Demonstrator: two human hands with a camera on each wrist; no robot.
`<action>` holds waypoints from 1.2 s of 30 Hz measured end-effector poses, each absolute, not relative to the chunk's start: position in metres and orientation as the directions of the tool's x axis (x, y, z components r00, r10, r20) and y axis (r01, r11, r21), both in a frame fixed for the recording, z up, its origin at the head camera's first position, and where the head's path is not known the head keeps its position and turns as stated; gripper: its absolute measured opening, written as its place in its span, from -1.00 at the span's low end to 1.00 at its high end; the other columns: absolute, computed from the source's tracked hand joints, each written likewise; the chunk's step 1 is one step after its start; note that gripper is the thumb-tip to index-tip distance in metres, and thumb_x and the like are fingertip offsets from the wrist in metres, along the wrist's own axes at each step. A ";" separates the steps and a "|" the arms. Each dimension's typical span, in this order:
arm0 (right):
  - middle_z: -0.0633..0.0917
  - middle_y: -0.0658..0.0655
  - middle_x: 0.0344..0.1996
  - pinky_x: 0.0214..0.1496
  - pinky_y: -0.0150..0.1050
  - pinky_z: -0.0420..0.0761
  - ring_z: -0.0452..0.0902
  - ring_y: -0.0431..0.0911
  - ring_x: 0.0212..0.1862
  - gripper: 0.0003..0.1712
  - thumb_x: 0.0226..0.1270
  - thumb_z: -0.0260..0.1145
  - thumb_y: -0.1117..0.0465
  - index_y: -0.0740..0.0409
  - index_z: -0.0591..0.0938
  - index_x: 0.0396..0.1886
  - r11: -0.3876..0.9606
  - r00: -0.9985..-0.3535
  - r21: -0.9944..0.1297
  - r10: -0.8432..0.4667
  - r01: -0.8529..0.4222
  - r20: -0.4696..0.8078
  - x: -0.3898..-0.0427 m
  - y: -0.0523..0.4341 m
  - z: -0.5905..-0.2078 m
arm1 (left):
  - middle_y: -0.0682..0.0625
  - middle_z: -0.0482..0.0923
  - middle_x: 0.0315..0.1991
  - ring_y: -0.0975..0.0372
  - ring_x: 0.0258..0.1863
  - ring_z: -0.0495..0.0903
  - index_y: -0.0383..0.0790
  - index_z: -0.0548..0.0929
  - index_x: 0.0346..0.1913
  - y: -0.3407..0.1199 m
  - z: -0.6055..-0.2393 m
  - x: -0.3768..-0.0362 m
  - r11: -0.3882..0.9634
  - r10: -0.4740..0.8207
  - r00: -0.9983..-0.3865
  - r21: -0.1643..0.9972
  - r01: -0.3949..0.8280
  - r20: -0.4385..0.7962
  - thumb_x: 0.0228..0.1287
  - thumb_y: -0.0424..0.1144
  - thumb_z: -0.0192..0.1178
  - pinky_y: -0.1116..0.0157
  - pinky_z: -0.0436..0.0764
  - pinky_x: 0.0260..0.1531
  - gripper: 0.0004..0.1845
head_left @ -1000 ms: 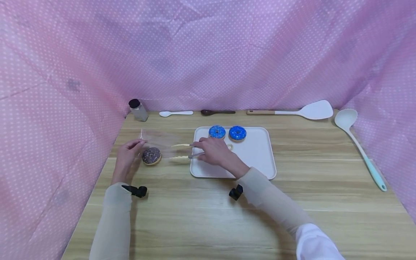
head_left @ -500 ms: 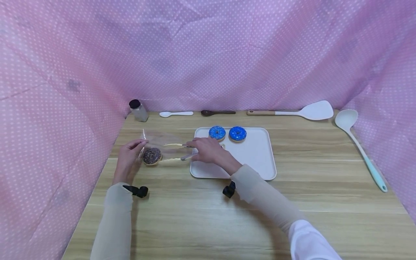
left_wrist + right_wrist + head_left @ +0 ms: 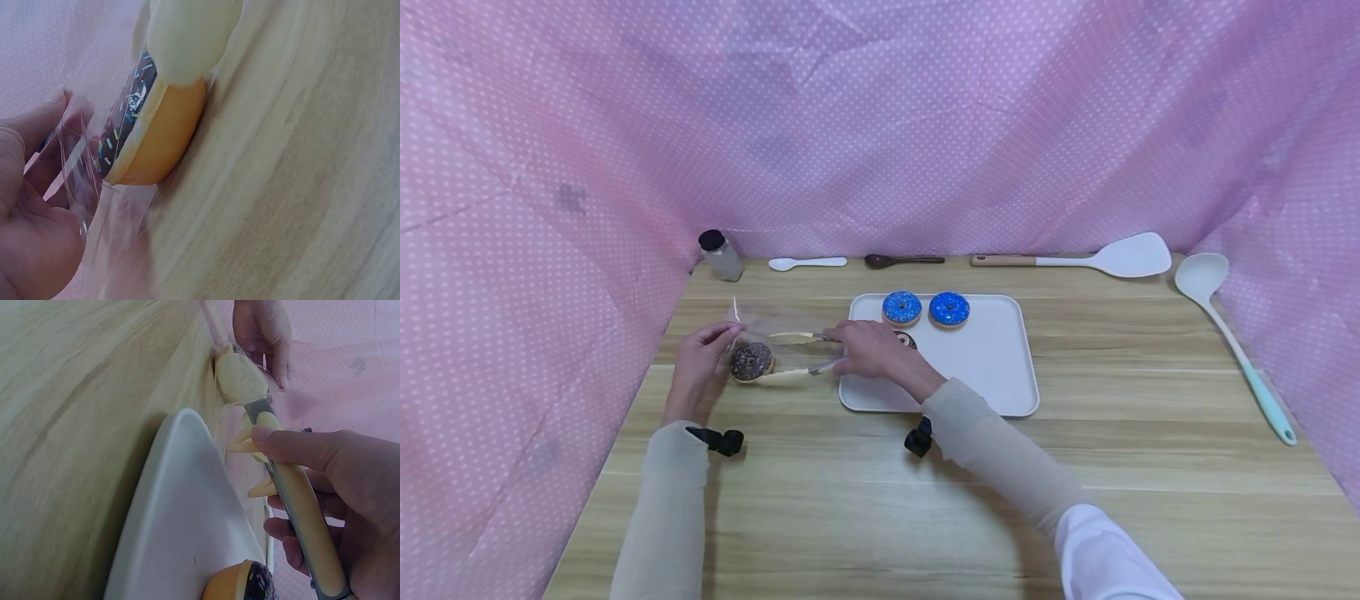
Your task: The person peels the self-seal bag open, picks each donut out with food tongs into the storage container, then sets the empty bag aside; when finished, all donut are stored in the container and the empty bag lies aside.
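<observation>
My left hand (image 3: 695, 362) pinches the edge of a clear plastic bag (image 3: 78, 156). In the left wrist view, a chocolate-glazed doughnut (image 3: 169, 134) with coloured sprinkles stands just beyond the fingers, the film along its glazed side. My right hand (image 3: 874, 350) grips tongs (image 3: 306, 525) with cream-coloured tips. Their arms are spread and point left; one tip (image 3: 190, 40) overlaps the doughnut's edge in the left wrist view. Whether the tips press on the doughnut I cannot tell. Another chocolate doughnut (image 3: 907, 339), partly hidden by my right hand, lies on the white tray (image 3: 977, 375).
Two blue doughnuts (image 3: 902, 307) lie at the tray's back. Along the table's far edge are a black-capped jar (image 3: 722, 257), a white spoon (image 3: 807, 262), a dark brown spoon (image 3: 904, 261) and a white turner (image 3: 1131, 255). A ladle (image 3: 1236, 350) lies at the right. Pink dotted cloth surrounds the table.
My right hand has moved left with the tongs, whose tips have come up to the bagged doughnut. More of the chocolate doughnut on the tray shows. My left hand has barely shifted.
</observation>
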State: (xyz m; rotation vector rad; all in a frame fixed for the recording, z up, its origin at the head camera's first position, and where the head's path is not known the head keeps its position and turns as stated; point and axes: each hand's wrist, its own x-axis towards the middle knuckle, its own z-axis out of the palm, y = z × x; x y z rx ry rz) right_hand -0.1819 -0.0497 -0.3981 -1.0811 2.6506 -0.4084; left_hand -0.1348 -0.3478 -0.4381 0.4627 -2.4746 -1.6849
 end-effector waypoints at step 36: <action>0.58 0.00 0.14 -0.09 -0.19 0.60 0.56 -0.12 0.02 -0.29 0.18 0.37 -0.10 -0.14 0.42 0.33 0.694 -0.712 -0.275 -0.701 -0.665 -0.045 -0.165 -0.038 -0.381 | 0.22 0.64 -0.06 0.38 0.05 0.45 -0.17 0.65 0.07 -0.349 -0.436 -0.134 0.293 -0.315 -0.939 0.926 -0.237 -0.141 0.25 0.05 0.24 0.37 0.40 0.11 -0.55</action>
